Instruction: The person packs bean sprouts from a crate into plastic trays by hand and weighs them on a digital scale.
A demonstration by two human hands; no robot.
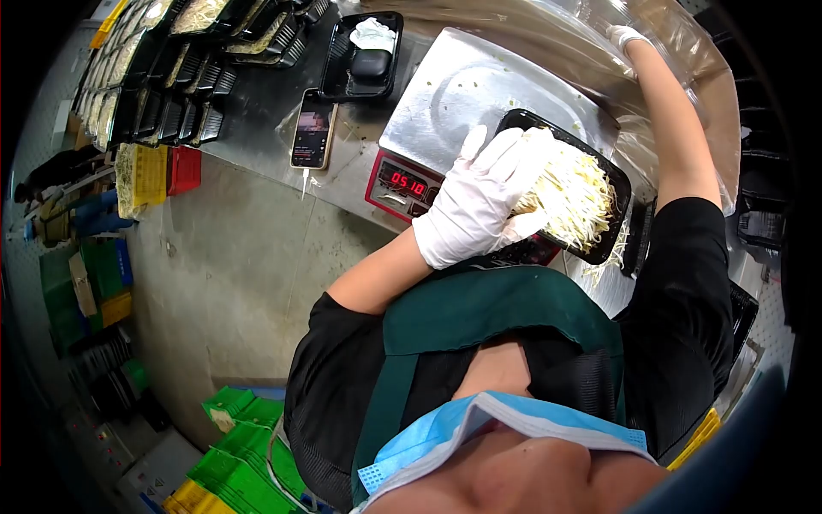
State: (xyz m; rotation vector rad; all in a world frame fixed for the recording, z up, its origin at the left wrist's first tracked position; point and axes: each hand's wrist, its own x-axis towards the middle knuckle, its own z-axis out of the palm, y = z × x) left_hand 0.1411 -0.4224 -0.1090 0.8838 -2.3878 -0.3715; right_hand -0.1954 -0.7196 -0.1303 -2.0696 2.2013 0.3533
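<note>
White-gloved, my left hand (475, 201) curls over the near-left side of a pile of bean sprouts (578, 193), its thumb and fingertips on the sprouts. The sprouts fill a black tray (623, 201) that overlaps the right side of the scale's metal plate (479, 81). Red digits on the scale's display (402, 180) read 0510. My right hand (629, 36), also gloved, is stretched far forward at a large clear plastic liner (591, 34); its fingers are partly hidden, and what they touch cannot be made out.
Stacked black trays of sprouts (205, 73) stand at the back left. A phone (313, 133) with a cable lies beside a black tray (334, 77) holding a dark case and white material. Loose sprouts (599, 270) lie at the near right. Green crates (248, 441) stand at lower left.
</note>
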